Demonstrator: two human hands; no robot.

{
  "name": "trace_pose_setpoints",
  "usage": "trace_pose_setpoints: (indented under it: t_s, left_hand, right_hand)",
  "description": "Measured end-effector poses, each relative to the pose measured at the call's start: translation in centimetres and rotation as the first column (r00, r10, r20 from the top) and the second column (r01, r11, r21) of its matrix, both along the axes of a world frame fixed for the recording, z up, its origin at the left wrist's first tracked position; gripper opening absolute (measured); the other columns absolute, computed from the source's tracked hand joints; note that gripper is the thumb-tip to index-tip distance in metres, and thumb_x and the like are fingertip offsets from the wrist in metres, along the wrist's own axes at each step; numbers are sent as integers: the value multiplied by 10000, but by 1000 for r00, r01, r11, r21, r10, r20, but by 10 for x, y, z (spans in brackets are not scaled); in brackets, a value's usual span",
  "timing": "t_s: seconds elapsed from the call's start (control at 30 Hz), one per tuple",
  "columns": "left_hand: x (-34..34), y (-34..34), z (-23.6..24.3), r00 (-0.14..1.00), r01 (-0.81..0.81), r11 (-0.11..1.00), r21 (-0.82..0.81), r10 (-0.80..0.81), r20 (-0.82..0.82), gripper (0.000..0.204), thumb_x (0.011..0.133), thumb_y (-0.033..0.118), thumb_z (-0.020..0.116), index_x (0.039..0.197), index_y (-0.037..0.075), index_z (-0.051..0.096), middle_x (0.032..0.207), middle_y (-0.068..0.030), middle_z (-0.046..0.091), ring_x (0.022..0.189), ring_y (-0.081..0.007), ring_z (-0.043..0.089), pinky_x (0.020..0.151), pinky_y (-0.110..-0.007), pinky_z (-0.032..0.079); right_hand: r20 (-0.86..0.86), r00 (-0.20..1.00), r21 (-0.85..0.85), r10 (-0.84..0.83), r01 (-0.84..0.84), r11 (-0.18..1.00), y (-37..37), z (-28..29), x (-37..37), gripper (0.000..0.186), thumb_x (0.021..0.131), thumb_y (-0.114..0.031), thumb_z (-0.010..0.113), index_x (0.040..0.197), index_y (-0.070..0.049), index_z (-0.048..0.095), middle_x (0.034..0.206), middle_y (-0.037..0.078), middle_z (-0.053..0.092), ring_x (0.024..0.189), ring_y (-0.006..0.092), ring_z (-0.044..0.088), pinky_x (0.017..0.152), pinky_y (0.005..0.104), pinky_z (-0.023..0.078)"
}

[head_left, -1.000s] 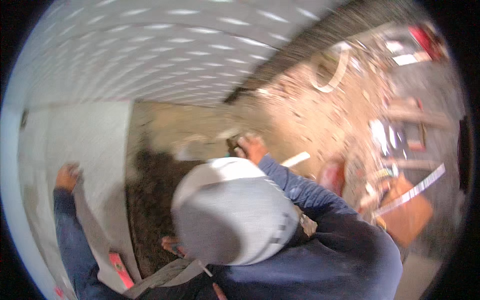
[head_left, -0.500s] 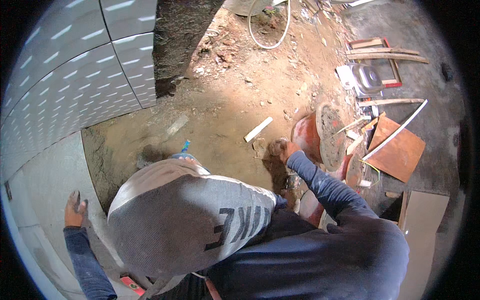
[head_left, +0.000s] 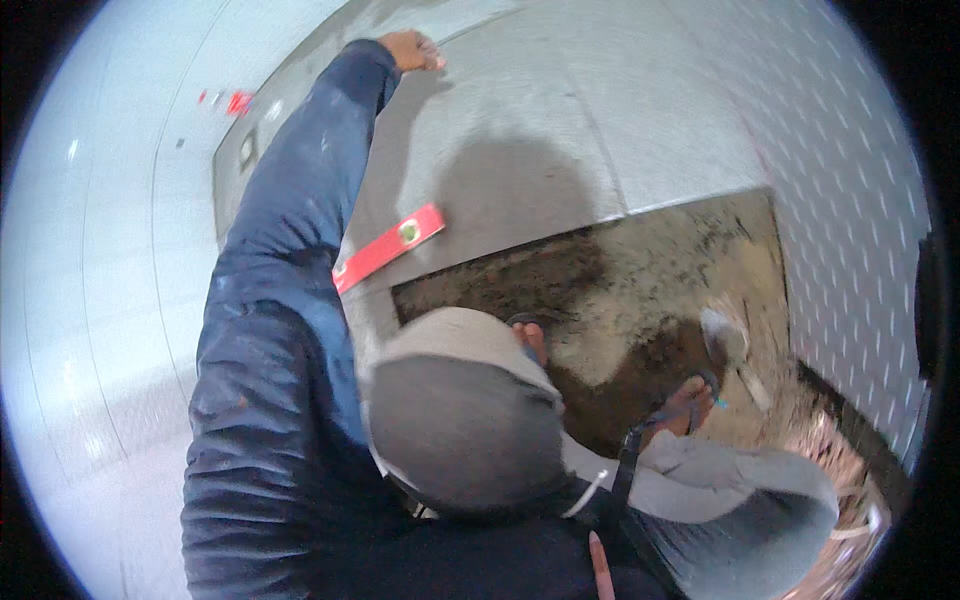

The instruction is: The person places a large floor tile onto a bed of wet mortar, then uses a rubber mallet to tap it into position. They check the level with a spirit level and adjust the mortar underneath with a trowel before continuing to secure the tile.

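My left hand [head_left: 410, 50] reaches far forward over the pale grey floor tiles [head_left: 520, 100], its fingers stretched out and somewhat blurred. Nothing shows in it. I cannot tell whether its fingertips touch the tile. Nearer along the same arm, a red spirit level [head_left: 390, 247] lies on the tiles, partly behind my sleeve. Beyond my knee, a bed of damp, grey-brown mortar or sand [head_left: 640, 270] borders the tile edge. Both my sandalled feet [head_left: 690, 400] rest on that bed. My right hand is out of the picture.
A pale, blurred flat thing [head_left: 722, 338] and a short pale stick [head_left: 755, 388] lie beside my foot. A white patterned wall [head_left: 840, 150] rises on the right. Rubble [head_left: 830, 450] lies by its base. Small red items [head_left: 238, 102] sit at far left.
The view has swung left, away from the buckets and rubble, to the tiles. My left arm is stretched farther forward. My right hand, earlier beside the reddish buckets, has left the picture.
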State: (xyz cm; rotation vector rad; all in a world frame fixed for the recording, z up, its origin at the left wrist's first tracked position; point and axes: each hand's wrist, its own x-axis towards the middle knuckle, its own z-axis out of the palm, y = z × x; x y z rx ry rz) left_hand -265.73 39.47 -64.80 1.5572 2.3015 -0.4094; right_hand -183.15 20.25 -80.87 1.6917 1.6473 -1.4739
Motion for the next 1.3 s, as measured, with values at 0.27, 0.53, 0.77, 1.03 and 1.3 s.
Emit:
trace_pose_setpoints:
  t_s: [0.27,0.53,0.77,1.03,1.3]
  left_hand:
    - [-32,-148,-38,976,-192,786,-588,217,-29,531,858,467,670,1245,106,638,1247,-209,615,1158,-342,574,982,-460,467]
    - [-24,-127,-133,947,180,981,-68,-154,283,481,853,355,731,1224,62,645,1251,-201,634,1173,-353,595,1008,-455,463]
    - [183,172,-170,801,457,820,343,-548,241,796,821,342,787,1481,80,426,1491,-228,448,1404,-389,393,1160,-452,332]
    - [228,184,-272,867,461,866,193,-486,107,1273,650,589,824,1614,244,67,1593,-357,138,1489,-508,122,1194,-616,109]
    - [214,196,-241,855,516,840,168,-517,-42,1163,710,508,820,1611,294,116,1582,-361,175,1473,-492,208,1198,-561,183]
  right_hand:
    - [-61,968,53,242,-239,970,88,-16,-12,591,837,-443,645,1223,-2,568,1134,260,637,1063,438,610,913,513,497]
    - [253,961,23,109,-118,993,68,22,77,674,829,-493,649,1271,4,534,1182,279,613,1112,452,585,951,516,478]
    - [410,874,84,-260,247,965,-26,63,92,748,822,-536,653,1312,9,505,1225,295,592,1155,465,563,985,518,462]
    - [522,572,166,-633,660,733,-155,108,43,833,814,-586,658,1360,15,472,1274,314,568,1204,479,538,1023,520,443]
    - [653,108,338,-749,844,416,-243,83,63,918,806,-636,663,1407,21,439,1322,333,544,1253,493,513,1061,523,424]
